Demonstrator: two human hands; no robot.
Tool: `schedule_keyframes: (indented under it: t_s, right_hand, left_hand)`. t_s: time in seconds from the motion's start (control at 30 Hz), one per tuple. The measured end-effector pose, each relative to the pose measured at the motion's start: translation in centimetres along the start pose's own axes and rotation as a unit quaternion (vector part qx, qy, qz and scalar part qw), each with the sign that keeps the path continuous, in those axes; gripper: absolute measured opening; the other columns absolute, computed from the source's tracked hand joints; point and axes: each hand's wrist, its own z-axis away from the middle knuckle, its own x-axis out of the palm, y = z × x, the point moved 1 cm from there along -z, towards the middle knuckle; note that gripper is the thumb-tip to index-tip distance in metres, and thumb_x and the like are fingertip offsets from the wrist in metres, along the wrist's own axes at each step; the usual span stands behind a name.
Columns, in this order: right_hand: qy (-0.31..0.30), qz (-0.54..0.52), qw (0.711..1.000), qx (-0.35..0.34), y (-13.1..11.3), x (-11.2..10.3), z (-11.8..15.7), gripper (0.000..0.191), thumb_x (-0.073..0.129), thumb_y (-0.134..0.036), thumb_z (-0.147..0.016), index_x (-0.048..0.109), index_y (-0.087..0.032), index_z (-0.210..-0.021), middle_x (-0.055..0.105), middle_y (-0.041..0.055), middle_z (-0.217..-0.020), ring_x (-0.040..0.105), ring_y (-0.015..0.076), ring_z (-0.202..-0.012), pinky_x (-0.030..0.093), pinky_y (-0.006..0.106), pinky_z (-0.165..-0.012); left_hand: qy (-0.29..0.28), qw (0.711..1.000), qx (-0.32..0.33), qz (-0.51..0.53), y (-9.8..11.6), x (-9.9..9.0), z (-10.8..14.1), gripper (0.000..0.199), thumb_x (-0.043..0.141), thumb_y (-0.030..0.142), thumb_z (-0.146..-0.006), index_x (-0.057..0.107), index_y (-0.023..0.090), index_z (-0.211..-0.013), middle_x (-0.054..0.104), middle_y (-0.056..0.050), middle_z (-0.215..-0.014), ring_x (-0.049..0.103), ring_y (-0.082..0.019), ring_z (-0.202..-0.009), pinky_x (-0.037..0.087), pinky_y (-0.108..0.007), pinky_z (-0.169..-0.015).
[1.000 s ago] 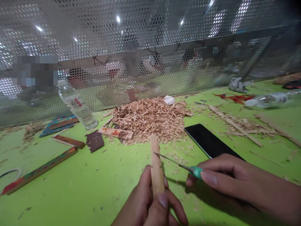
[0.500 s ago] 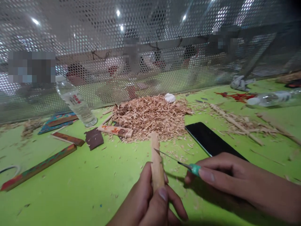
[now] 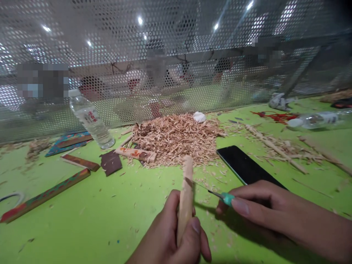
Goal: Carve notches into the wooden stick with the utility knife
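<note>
The left hand (image 3: 176, 234) has its grip wrapped tight round the lower part of a pale wooden stick (image 3: 186, 190), thumb pressed on its front, so the smooth, flattish, round-tipped stick stands nearly upright just in front of the pile of shavings (image 3: 176, 137). The right hand (image 3: 264, 209) pinches a carving knife (image 3: 217, 194) by its small teal handle, fingers folded together on it; the thin dark blade reaches left and its tip touches the side of the stick.

The shavings are curly, light brown and heaped loosely on the matte green counter (image 3: 96, 220). Just right of the pile lies a glossy black phone (image 3: 242, 165), flat, partly under the right hand. Left of the pile stands a clear plastic bottle (image 3: 92, 123), with painted wooden strips (image 3: 46, 196) beyond it. Behind the pile rises a perforated metal screen (image 3: 176, 55).
</note>
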Motion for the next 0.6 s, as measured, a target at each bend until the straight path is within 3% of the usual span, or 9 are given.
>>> schedule_keyframes:
  t_s: [0.17, 0.3, 0.47, 0.6]
  right_hand:
    - [0.012, 0.088, 0.996, -0.005, -0.3, -0.2, 0.3, 0.048, 0.071, -0.073, -0.092, 0.088, -0.028, -0.088, 0.08, 0.0058, -0.094, 0.067, 0.0301, -0.09, 0.054, 0.031, -0.072]
    - [0.044, 0.125, 0.991, -0.001, 0.8, -0.5, 0.7, 0.051, 0.069, -0.075, -0.091, 0.09, -0.03, -0.099, 0.082, 0.0073, -0.1, 0.071, 0.0324, -0.096, 0.059, 0.033, -0.078]
    - [0.077, 0.139, 0.987, 0.01, 2.5, -0.9, 1.3, 0.052, 0.074, -0.074, -0.088, 0.089, -0.028, -0.108, 0.083, 0.0088, -0.103, 0.072, 0.0343, -0.101, 0.061, 0.038, -0.089]
    - [0.067, 0.15, 0.986, 0.005, 2.9, -0.9, 1.4, 0.047, 0.076, -0.072, -0.087, 0.088, -0.031, -0.108, 0.083, 0.0071, -0.103, 0.073, 0.0337, -0.101, 0.06, 0.038, -0.091]
  left_hand:
    - [0.017, 0.999, 0.018, -0.043, 0.0, -0.1, 0.0, 0.06, 0.051, 0.079, -0.097, 0.047, 0.022, -0.113, 0.063, 0.002, -0.081, 0.043, -0.01, -0.061, 0.034, -0.027, -0.058]
    - [0.013, 0.999, 0.028, -0.039, -0.5, -0.2, 0.1, 0.057, 0.049, 0.077, -0.1, 0.045, 0.022, -0.116, 0.059, 0.002, -0.082, 0.043, -0.012, -0.065, 0.034, -0.027, -0.06]
    - [0.008, 0.997, 0.074, 0.001, -1.6, -0.5, -0.4, 0.05, 0.052, 0.074, -0.101, 0.045, 0.025, -0.112, 0.041, 0.006, -0.079, 0.039, -0.013, -0.068, 0.034, -0.027, -0.062]
    - [0.037, 0.997, 0.06, 0.019, -2.2, -0.6, -0.5, 0.05, 0.053, 0.073, -0.101, 0.048, 0.026, -0.116, 0.044, 0.005, -0.081, 0.04, -0.014, -0.069, 0.036, -0.027, -0.063]
